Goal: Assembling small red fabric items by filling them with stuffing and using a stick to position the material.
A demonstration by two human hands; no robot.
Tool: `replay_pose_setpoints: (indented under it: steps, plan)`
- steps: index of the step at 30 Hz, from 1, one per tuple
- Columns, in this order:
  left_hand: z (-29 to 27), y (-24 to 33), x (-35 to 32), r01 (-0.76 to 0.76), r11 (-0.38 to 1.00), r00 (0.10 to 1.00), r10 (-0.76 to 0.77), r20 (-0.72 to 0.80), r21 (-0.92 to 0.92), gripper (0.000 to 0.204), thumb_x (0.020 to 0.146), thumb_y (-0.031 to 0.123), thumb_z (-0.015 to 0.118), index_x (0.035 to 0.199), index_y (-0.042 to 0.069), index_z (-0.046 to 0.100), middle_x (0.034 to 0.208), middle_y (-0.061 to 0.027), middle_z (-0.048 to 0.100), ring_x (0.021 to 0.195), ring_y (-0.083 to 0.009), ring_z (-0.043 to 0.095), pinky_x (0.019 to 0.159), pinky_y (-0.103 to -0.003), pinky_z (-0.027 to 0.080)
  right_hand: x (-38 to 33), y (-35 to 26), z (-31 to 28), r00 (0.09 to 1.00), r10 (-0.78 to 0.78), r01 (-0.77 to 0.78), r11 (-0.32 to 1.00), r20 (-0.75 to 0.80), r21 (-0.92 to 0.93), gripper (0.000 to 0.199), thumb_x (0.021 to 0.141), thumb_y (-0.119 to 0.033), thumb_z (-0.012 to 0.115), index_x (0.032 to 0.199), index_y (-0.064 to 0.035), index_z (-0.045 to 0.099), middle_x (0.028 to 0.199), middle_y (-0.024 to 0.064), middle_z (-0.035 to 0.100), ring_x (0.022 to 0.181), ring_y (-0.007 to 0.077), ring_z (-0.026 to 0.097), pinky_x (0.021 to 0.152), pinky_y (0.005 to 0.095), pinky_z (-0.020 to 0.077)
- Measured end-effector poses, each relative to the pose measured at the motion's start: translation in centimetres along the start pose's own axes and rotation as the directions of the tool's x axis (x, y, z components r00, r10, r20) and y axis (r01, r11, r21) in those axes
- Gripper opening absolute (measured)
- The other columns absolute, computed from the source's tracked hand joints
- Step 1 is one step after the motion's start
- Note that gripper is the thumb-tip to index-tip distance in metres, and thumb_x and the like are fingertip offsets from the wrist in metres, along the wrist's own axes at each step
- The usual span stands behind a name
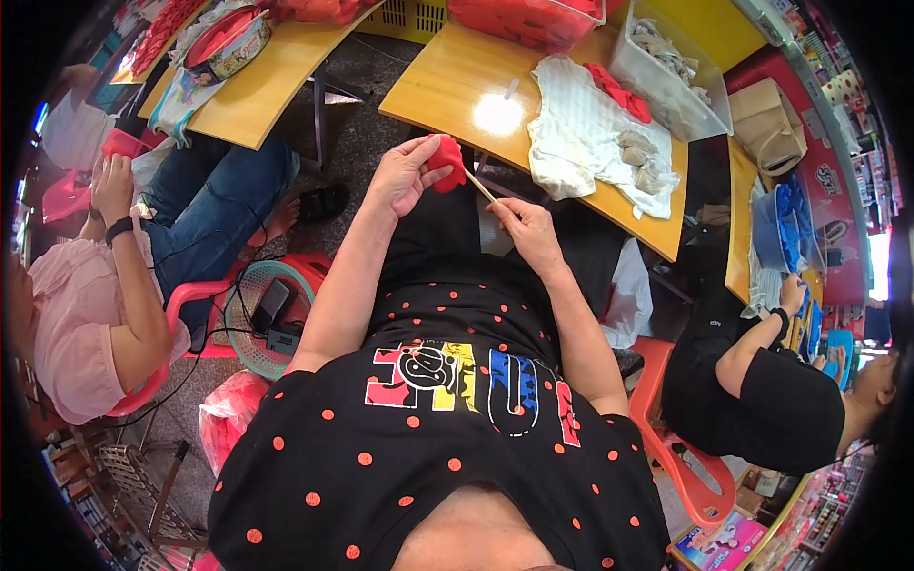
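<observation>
While your left hand (405, 171) pinches the red cloth piece (446, 157) just off the bench's (447, 90) near edge, and your right hand's (526, 231) fingers clamp the thin stick (479, 186), a hard push could tear it.

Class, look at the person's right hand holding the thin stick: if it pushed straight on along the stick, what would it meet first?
Most likely the red piece held in the left hand; the right hand aims the stick at it, tip apparently touching.
</observation>
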State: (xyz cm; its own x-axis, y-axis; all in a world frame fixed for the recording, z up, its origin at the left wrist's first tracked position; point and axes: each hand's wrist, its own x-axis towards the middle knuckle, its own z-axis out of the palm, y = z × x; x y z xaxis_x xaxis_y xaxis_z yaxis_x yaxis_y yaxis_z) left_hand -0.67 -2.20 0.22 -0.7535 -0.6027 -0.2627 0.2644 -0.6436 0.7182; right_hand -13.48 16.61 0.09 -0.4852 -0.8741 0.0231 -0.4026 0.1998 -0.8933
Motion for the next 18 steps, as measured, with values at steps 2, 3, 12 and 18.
replay_pose_setpoints:
  steps: [2,3,12,18]
  plan:
    - [-0.1,-0.2,0.0,0.001,1.000,1.000,-0.001,-0.005,0.014,0.023,0.091,0.020,0.057,0.104,0.001,0.061,0.095,-0.0083,0.066,0.085,-0.0158,0.065,0.075,-0.029,0.056,0.0,0.0,0.2,1.000,0.026,-0.026,1.000,0.014,0.008,0.025,0.089,-0.022,0.055,0.090,0.0003,0.067,0.062,0.0065,0.058,0.057,0.0125,0.055,0.054,0.0260,0.0427]
    - [-0.1,-0.2,0.1,0.002,1.000,1.000,-0.002,-0.003,0.014,0.023,0.091,0.020,0.057,0.104,0.001,0.061,0.095,-0.0083,0.066,0.085,-0.0158,0.065,0.075,-0.029,0.056,0.0,0.1,0.3,0.998,0.052,-0.052,0.999,0.024,0.014,0.024,0.089,-0.022,0.056,0.089,-0.0002,0.067,0.061,0.0055,0.058,0.056,0.0114,0.054,0.054,0.0256,0.0421]
    - [-0.2,-0.5,0.3,-0.052,0.983,0.999,0.051,-0.012,-0.174,0.028,0.093,0.023,0.055,0.110,0.003,0.059,0.105,-0.0124,0.065,0.096,-0.0194,0.063,0.082,-0.032,0.053,-0.1,0.5,1.3,0.922,0.286,-0.384,0.757,0.261,0.529,0.023,0.092,-0.021,0.054,0.085,-0.0026,0.065,0.061,-0.0058,0.045,0.047,0.0028,0.034,0.044,0.0183,0.0278]
    - [-0.5,-0.9,0.5,-0.032,0.976,0.999,0.032,-0.001,-0.214,0.030,0.093,0.024,0.054,0.111,0.001,0.058,0.107,-0.0121,0.064,0.099,-0.0199,0.062,0.085,-0.032,0.052,-0.2,0.1,2.0,0.879,0.341,-0.476,0.630,0.333,0.613,0.025,0.093,-0.025,0.055,0.079,-0.0052,0.062,0.058,-0.0073,0.042,0.046,0.0024,0.031,0.043,0.0180,0.0242]
